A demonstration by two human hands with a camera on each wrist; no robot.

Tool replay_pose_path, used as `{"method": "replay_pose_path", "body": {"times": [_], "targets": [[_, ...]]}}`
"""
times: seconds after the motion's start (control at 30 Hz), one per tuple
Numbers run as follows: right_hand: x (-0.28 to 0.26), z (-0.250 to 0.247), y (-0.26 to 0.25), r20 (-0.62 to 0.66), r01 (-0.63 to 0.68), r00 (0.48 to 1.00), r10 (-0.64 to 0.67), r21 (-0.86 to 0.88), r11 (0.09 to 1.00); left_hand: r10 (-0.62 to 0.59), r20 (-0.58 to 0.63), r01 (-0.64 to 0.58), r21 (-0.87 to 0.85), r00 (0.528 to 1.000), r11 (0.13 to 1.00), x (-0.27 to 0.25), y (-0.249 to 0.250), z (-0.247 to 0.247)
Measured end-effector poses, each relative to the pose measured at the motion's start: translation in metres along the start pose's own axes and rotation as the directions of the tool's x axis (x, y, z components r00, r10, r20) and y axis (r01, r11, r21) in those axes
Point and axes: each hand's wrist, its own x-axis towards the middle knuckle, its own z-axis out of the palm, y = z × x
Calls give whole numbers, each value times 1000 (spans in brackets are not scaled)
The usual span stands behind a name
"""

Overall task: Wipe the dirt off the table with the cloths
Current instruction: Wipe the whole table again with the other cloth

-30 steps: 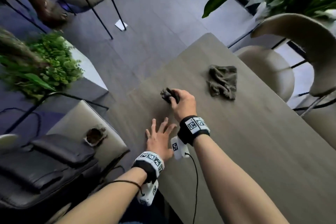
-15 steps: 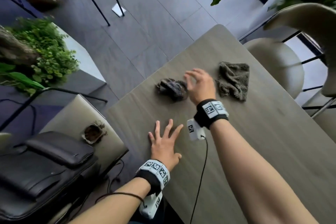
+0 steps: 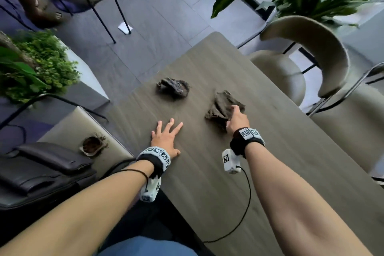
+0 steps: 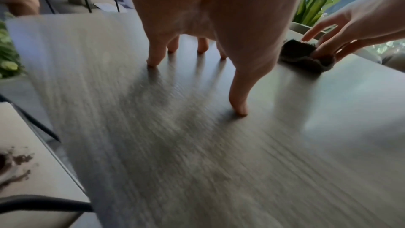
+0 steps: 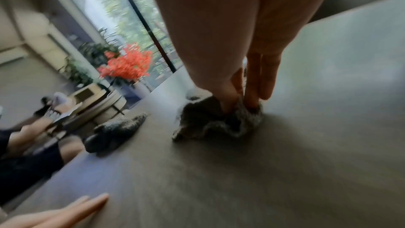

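Head view: the left hand (image 3: 166,139) is being kept flat with fingers spread on the table (image 3: 270,172). Beyond, the brown cloth (image 3: 222,106) is being pinched by the right hand (image 3: 236,119); wiping likely follows. Farther off, the dark cloth (image 3: 173,87) is lying untouched.

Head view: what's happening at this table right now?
A person is at a grey table. Their right hand pinches the brown cloth lying on it. The left hand rests spread on the tabletop, holding nothing. A darker cloth lies crumpled and untouched further along, apart from both hands.
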Motion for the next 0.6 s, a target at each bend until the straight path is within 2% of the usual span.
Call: {"method": "replay_pose_path", "body": {"times": [0.1, 0.23, 0.3, 0.33, 0.4, 0.43, 0.53, 0.6], "targets": [[-31, 9, 10, 68, 16, 998, -15, -19, 1000, 1, 38, -2, 29, 999, 1000, -10, -1, 5], [-62, 21, 12, 82, 76, 994, -72, -46, 996, 3, 64, -4, 20, 998, 1000, -23, -8, 15], [-72, 29, 12, 39, 98, 995, -96, -45, 994, 0, 71, -2, 40, 997, 999, -27, -6, 17], [-73, 31, 11, -22, 124, 992, -125, -33, 992, -5, 58, 2, 41, 998, 999, -26, -4, 16], [-69, 33, 8, -154, 156, 976, -155, -8, 988, -7, -24, 7, 22, 1000, 1000, -20, 1, 9], [-65, 34, 6, -170, 151, 974, -152, -14, 988, -3, -82, 4, 7, 997, 1000, -14, 3, 4], [-49, 42, 0, -32, 128, 991, -131, -72, 989, 40, -250, -57, -59, 967, 997, 14, 8, -15], [-46, 49, -4, -57, 144, 988, -147, -53, 988, 83, -366, -127, -97, 927, 987, 36, 12, -31]]}}
